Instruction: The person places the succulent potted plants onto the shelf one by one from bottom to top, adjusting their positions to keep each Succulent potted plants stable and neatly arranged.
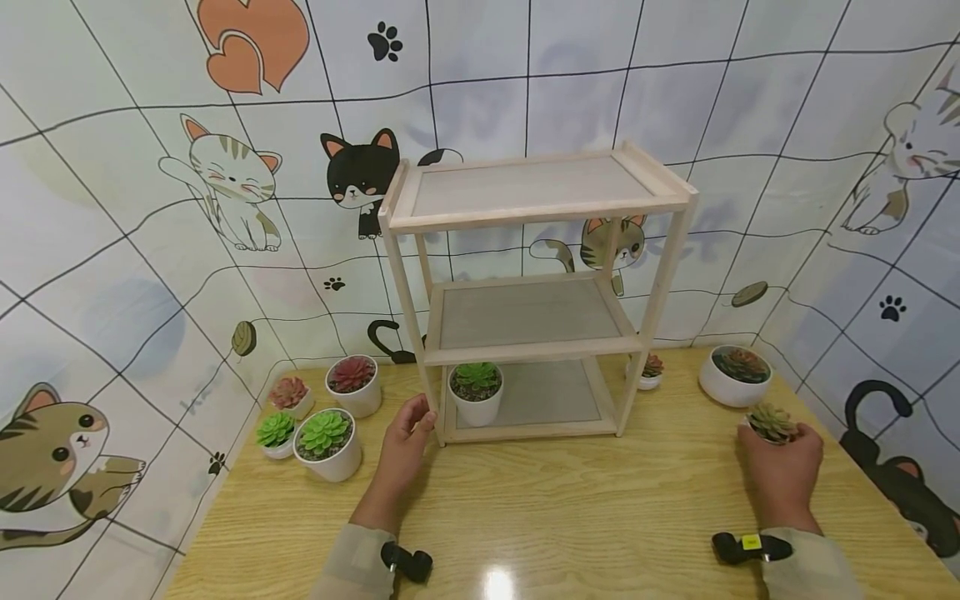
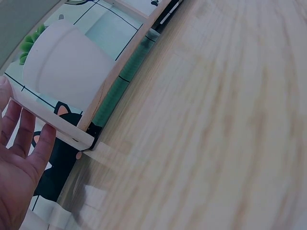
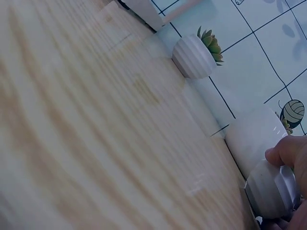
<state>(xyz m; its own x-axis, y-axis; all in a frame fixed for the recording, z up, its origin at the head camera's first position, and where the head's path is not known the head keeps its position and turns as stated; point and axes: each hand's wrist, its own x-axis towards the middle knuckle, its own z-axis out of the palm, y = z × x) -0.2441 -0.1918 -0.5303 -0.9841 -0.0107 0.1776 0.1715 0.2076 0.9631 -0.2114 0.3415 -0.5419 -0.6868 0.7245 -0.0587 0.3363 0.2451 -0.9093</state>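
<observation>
My left hand (image 1: 405, 446) is at the lower left front post of a three-tier wooden shelf (image 1: 517, 350). In the left wrist view, its thumb and fingers (image 2: 41, 148) hold that post from either side. On the bottom tier, close to this hand, stands a green succulent in a white pot (image 1: 477, 404). Over at the right, my right hand (image 1: 783, 471) grips a small potted succulent (image 1: 772, 422) with yellowish-green leaves. The right wrist view shows its ribbed white pot (image 3: 271, 189) between thumb and fingers, low at the table.
Left of the shelf stand several potted succulents, among them a large green one (image 1: 327, 444) and a dark red one (image 1: 354, 385). A wide white pot (image 1: 735, 377) sits behind my right hand. A small reddish succulent (image 1: 651, 372) is by the shelf's right post. Cat-patterned walls enclose the table (image 1: 570, 508).
</observation>
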